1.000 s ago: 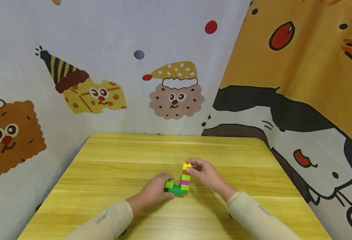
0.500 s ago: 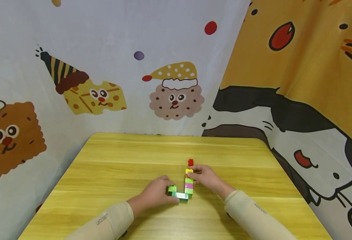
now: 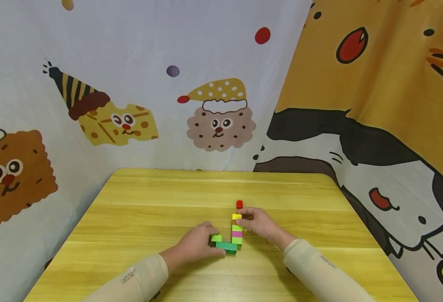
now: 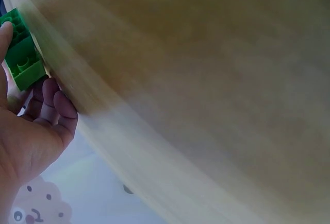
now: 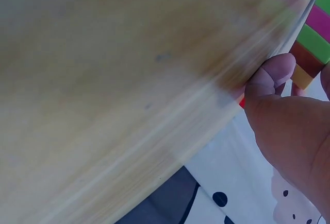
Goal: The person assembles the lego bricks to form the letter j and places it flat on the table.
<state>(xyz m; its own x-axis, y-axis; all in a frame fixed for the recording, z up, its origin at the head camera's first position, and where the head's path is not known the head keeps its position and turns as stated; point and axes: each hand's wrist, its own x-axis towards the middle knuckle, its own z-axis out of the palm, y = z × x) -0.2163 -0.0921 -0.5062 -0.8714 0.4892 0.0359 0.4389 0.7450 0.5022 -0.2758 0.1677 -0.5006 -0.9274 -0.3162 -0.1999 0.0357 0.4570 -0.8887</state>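
Several toy building bricks are joined into one piece above the wooden table (image 3: 149, 201). Its base is a green brick (image 3: 226, 248), with a lime brick (image 3: 216, 238) on its left end. At its right end rises a stack of lime, pink (image 3: 237, 234), lime, orange-brown and yellow (image 3: 237, 217) bricks. My left hand (image 3: 198, 241) grips the left end, thumb at the green brick's front. Near the top of the stack, my right hand (image 3: 262, 223) pinches the orange-brown brick (image 5: 308, 59) and the yellow one. Behind that hand shows a red brick (image 3: 239, 204), its lower part hidden.
The table's far edge meets a white cloth backdrop (image 3: 149, 84) printed with cartoon figures. An orange cloth (image 3: 391, 79) with cartoon animals hangs on the right. Both forearms wear beige sleeves (image 3: 327, 272).
The joined bricks and both hands have shifted slightly lower in view and a little to the right. The red brick, earlier almost wholly hidden by the stack and right hand, now shows beyond them.
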